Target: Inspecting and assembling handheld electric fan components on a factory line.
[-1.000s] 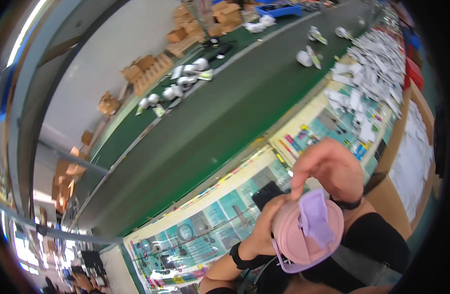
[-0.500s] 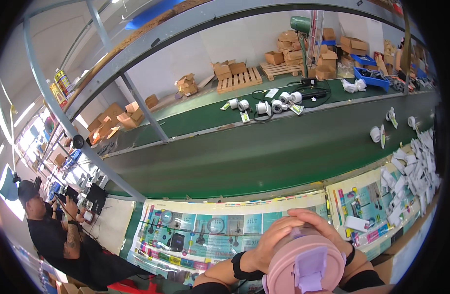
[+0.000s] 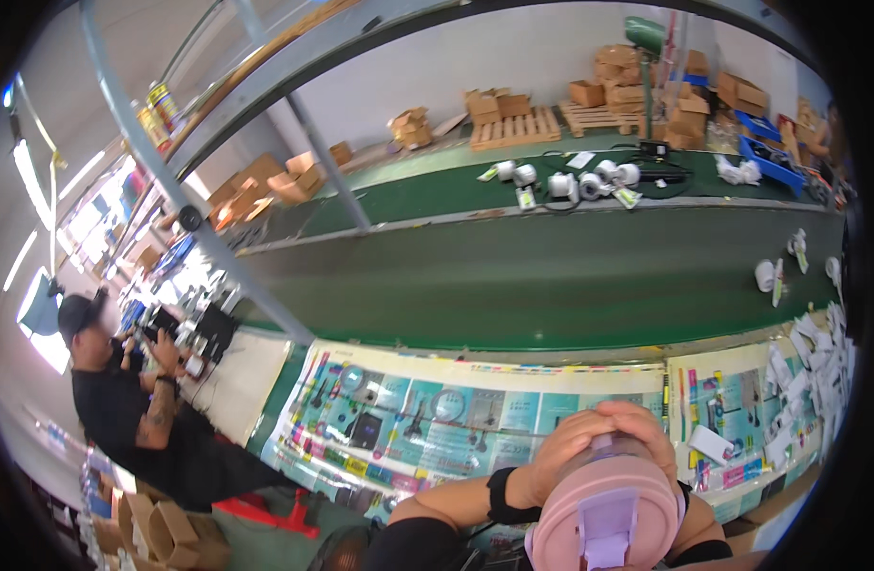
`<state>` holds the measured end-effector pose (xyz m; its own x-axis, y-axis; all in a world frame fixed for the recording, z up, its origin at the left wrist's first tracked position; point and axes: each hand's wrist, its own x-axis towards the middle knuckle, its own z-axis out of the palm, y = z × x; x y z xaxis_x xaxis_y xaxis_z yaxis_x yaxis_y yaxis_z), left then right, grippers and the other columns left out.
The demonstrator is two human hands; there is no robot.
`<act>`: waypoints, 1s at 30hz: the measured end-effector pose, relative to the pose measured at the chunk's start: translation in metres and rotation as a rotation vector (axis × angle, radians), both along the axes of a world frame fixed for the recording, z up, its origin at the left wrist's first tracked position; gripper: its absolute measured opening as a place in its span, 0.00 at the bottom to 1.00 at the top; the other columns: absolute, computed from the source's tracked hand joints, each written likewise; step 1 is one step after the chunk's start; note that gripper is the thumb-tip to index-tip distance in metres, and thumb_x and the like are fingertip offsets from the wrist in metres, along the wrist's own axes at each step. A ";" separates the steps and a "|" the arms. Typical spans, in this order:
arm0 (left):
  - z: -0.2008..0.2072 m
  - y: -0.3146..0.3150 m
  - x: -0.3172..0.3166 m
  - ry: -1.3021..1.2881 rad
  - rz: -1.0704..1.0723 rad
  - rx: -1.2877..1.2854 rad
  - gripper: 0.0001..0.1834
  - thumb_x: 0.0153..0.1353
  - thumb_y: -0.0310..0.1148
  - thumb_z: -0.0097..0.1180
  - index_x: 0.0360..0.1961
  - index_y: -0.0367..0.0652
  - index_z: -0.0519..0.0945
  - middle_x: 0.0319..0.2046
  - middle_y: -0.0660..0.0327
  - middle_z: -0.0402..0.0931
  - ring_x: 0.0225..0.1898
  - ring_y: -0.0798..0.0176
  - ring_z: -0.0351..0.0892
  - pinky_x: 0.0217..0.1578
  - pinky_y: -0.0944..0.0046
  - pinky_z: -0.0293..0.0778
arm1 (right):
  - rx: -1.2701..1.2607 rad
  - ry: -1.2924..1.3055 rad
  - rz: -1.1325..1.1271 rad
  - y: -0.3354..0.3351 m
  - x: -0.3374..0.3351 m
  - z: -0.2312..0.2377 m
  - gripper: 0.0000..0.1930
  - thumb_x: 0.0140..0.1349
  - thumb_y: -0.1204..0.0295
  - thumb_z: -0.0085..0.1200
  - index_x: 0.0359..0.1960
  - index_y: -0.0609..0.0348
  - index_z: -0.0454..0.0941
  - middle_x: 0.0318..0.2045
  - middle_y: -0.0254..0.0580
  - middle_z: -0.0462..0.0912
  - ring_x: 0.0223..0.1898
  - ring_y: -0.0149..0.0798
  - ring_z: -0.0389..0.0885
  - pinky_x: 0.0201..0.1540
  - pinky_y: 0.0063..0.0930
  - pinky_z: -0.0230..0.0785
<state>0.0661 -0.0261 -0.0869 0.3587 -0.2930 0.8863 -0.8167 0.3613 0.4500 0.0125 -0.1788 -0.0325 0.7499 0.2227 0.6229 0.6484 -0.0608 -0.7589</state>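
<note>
A tumbler with a pink lid (image 3: 560, 533) and a lilac flip piece is close below me at the lower edge. My left hand (image 3: 560, 455) wraps round its far side from the left. My right hand (image 3: 643, 428) closes round it from the right, and the fingertips of both hands meet over the tumbler's clear, purplish body (image 3: 608, 445). Beneath them is the workbench, covered with printed sheets (image 3: 427, 423) under clear plastic. A small white box (image 3: 711, 444) lies to the right of my right hand.
A green conveyor belt (image 3: 437, 295) runs beyond the bench, with white round fittings (image 3: 765, 276) at its right. Several white pieces (image 3: 796, 381) are heaped at the right. A grey post (image 3: 251, 285) rises at the left; a co-worker in black (image 3: 137, 400) handles something dark there.
My view has swung left, so the surroundings sit further right in it. Both hands keep their hold on the tumbler. More floor and boxes show at the lower left.
</note>
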 end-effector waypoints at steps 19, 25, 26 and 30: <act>-0.002 -0.013 -0.016 -0.024 0.145 -0.141 0.27 0.62 0.32 0.45 0.62 0.44 0.54 0.55 0.42 0.63 0.57 0.43 0.63 0.57 0.42 0.55 | 0.077 0.040 -0.045 0.005 0.000 0.000 0.34 0.65 0.45 0.22 0.49 0.64 0.69 0.49 0.57 0.73 0.51 0.48 0.72 0.54 0.35 0.61; -0.019 -0.009 -0.016 0.013 0.085 -0.166 0.28 0.62 0.32 0.46 0.62 0.44 0.54 0.56 0.41 0.63 0.57 0.44 0.63 0.58 0.42 0.54 | 0.074 0.059 -0.063 0.006 -0.001 -0.002 0.36 0.65 0.43 0.21 0.49 0.65 0.70 0.48 0.56 0.74 0.50 0.47 0.73 0.53 0.34 0.62; -0.021 -0.010 -0.017 0.004 0.088 -0.177 0.28 0.62 0.32 0.46 0.62 0.44 0.54 0.55 0.41 0.63 0.57 0.44 0.63 0.58 0.42 0.54 | 0.054 0.073 -0.070 0.006 -0.002 -0.002 0.37 0.64 0.42 0.20 0.49 0.65 0.70 0.48 0.56 0.74 0.50 0.47 0.73 0.53 0.33 0.62; -0.017 -0.012 -0.012 -0.015 0.079 -0.194 0.28 0.62 0.32 0.46 0.62 0.43 0.54 0.55 0.41 0.63 0.57 0.44 0.63 0.57 0.42 0.55 | 0.093 0.072 -0.047 0.006 0.002 -0.004 0.38 0.64 0.41 0.20 0.49 0.65 0.69 0.48 0.57 0.74 0.50 0.47 0.73 0.52 0.33 0.62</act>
<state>0.0545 -0.0381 -0.1039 0.3597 -0.0876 0.9289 -0.8521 0.3747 0.3653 0.0142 -0.1729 -0.0370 0.8019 0.1302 0.5831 0.5898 -0.0173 -0.8074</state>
